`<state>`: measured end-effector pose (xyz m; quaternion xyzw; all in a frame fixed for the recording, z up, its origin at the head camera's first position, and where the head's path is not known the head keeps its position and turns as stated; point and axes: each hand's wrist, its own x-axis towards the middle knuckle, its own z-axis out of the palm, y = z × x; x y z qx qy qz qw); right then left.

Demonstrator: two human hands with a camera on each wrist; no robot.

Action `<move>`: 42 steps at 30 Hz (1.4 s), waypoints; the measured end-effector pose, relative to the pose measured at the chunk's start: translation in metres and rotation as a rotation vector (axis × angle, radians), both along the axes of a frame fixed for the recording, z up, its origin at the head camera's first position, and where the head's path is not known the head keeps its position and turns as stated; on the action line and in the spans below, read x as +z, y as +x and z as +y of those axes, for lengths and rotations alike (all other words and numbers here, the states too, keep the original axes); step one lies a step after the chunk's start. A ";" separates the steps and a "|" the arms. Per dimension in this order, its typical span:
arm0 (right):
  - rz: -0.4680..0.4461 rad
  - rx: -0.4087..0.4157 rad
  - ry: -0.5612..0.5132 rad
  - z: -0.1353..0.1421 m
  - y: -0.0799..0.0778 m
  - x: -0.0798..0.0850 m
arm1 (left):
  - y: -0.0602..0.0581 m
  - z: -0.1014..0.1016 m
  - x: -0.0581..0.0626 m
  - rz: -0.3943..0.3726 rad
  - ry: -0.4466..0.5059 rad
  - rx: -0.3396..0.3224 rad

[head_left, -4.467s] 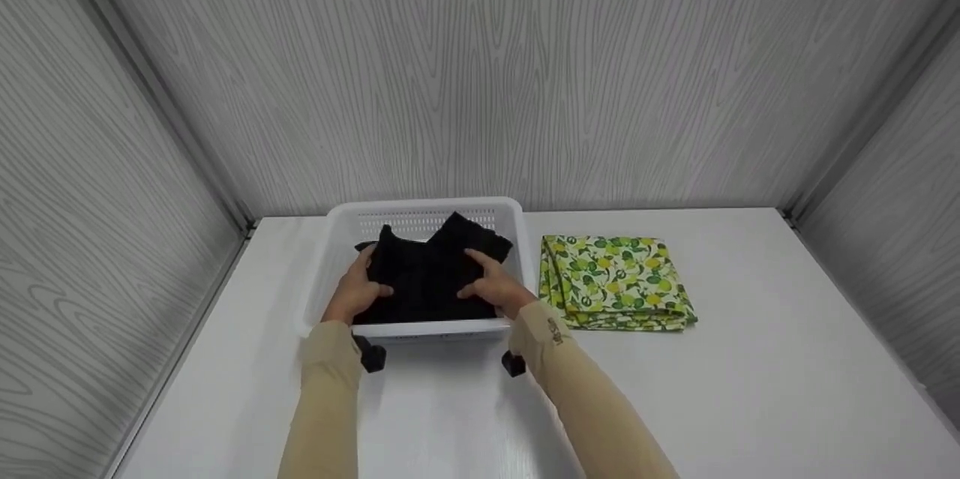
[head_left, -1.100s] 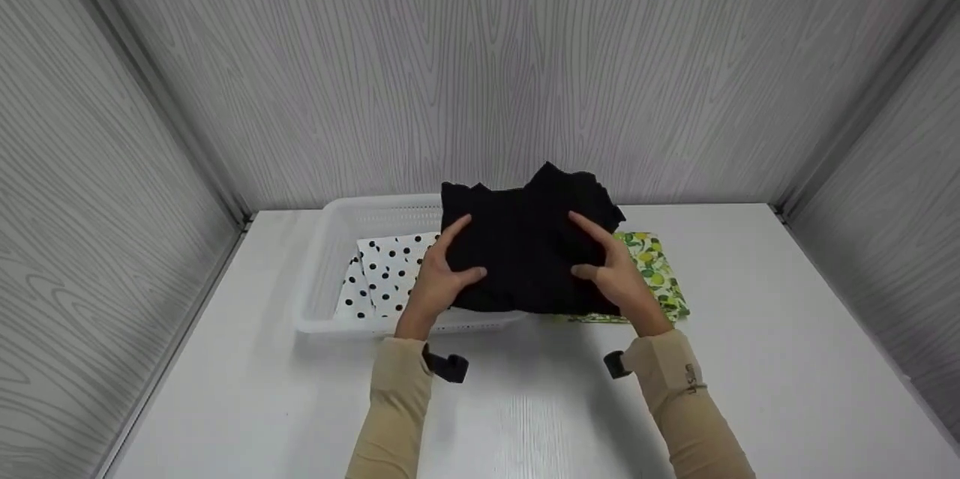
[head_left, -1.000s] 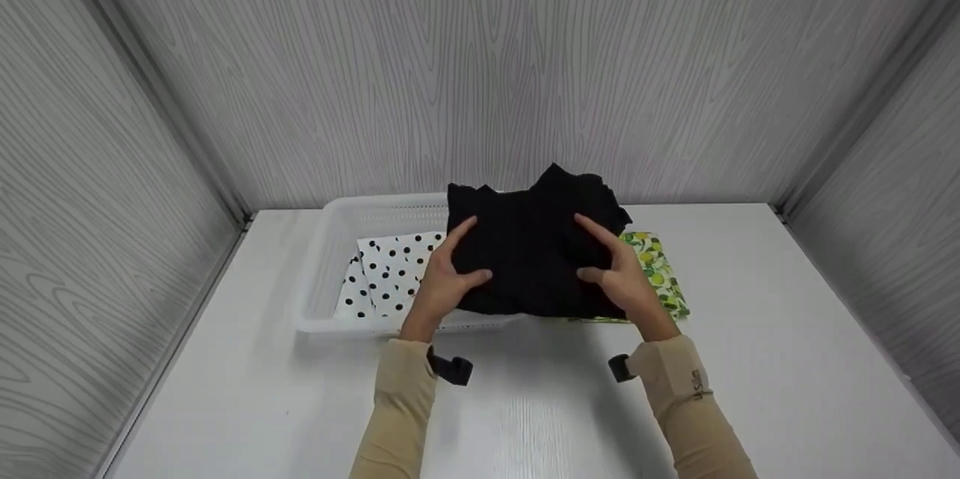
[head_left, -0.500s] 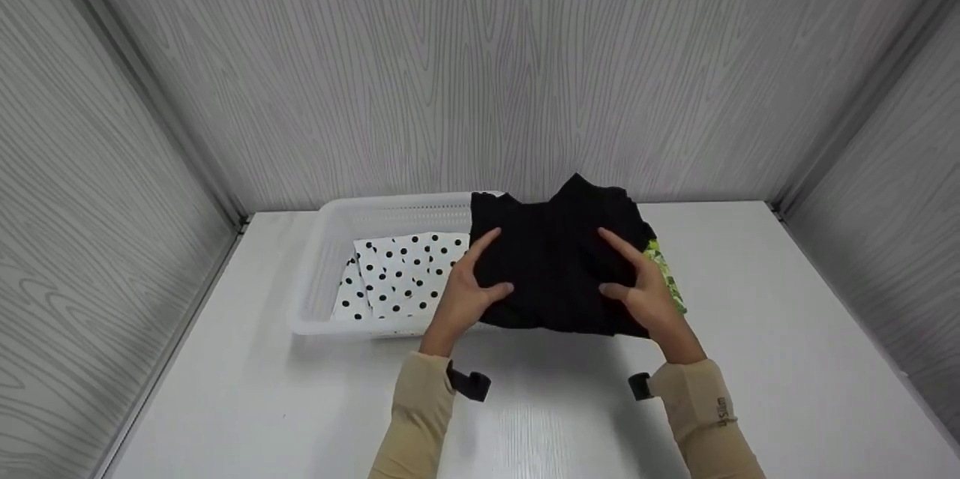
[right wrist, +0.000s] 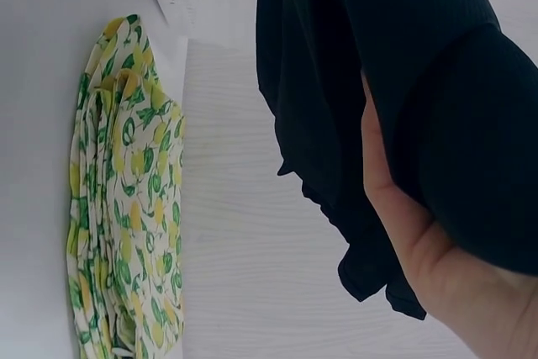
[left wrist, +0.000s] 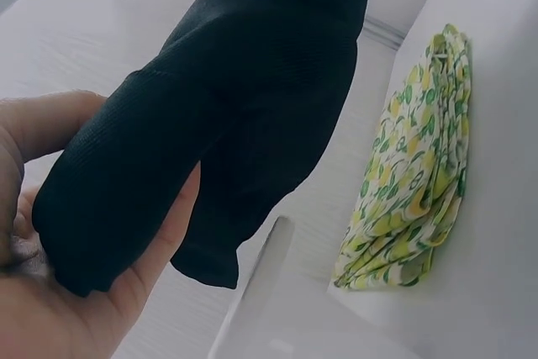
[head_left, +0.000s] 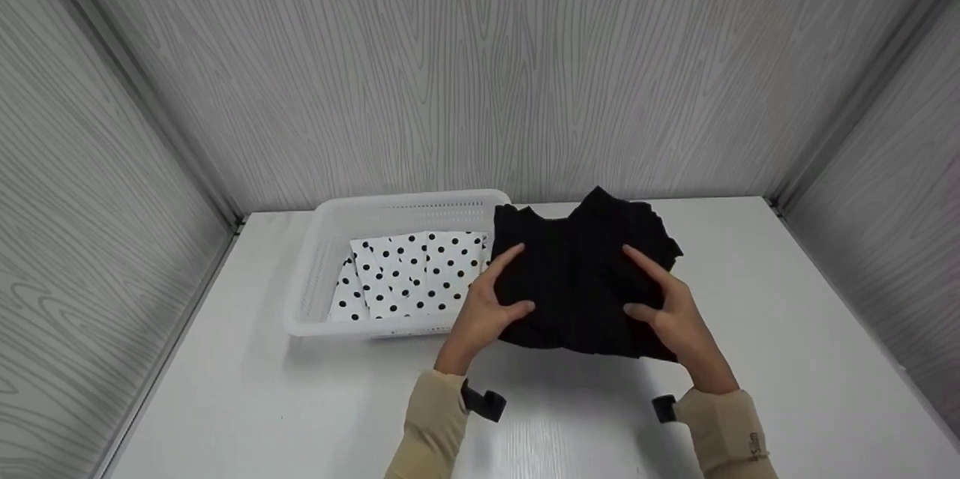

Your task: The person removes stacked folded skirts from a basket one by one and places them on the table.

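Both hands hold a folded black garment [head_left: 574, 280] up in front of the body, to the right of the basket in the head view. My left hand [head_left: 482, 318] grips its left side, thumb on the near face and fingers underneath. On the opposite side my right hand [head_left: 675, 318] grips it the same way. Fine ribbing shows on the black fabric [left wrist: 244, 65] in the left wrist view. A folded lemon-print cloth [right wrist: 139, 208] lies on the table below; the garment hides it in the head view.
A white plastic basket [head_left: 304, 276] stands at the back left of the white table [head_left: 315, 404]. White cloth with black dots [head_left: 409, 273] lies inside it. Grey wood-grain panels [head_left: 480, 67] enclose the table at the back and sides.
The black garment has come out of the basket in both hands, uncovering the dotted cloth. Over the last second it has moved right and nearer the body, covering the lemon-print cloth from the head view.
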<state>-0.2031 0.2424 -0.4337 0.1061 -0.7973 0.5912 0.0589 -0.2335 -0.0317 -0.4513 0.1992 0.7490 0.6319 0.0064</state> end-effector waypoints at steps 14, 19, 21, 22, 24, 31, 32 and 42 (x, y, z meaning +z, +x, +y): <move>-0.043 -0.032 0.058 0.018 0.033 -0.009 | 0.023 0.014 -0.010 -0.003 0.007 -0.070; -0.068 -0.041 0.057 0.021 0.045 -0.017 | 0.030 0.016 -0.016 -0.054 0.009 -0.102; -0.077 -0.044 0.052 0.023 0.049 -0.021 | 0.033 0.018 -0.019 -0.067 0.008 -0.114; -0.080 -0.045 0.050 0.024 0.051 -0.022 | 0.035 0.019 -0.021 -0.071 0.009 -0.119; -0.084 -0.042 0.050 0.027 0.054 -0.025 | 0.038 0.021 -0.025 -0.070 0.001 -0.129; -0.185 -0.045 0.068 0.040 0.069 -0.035 | 0.055 0.029 -0.038 -0.117 -0.027 -0.144; -0.213 -0.051 0.077 0.042 0.071 -0.037 | 0.057 0.030 -0.040 -0.136 -0.019 -0.150; -0.419 -0.057 0.092 0.063 0.086 -0.057 | 0.068 0.044 -0.065 -0.235 -0.023 -0.209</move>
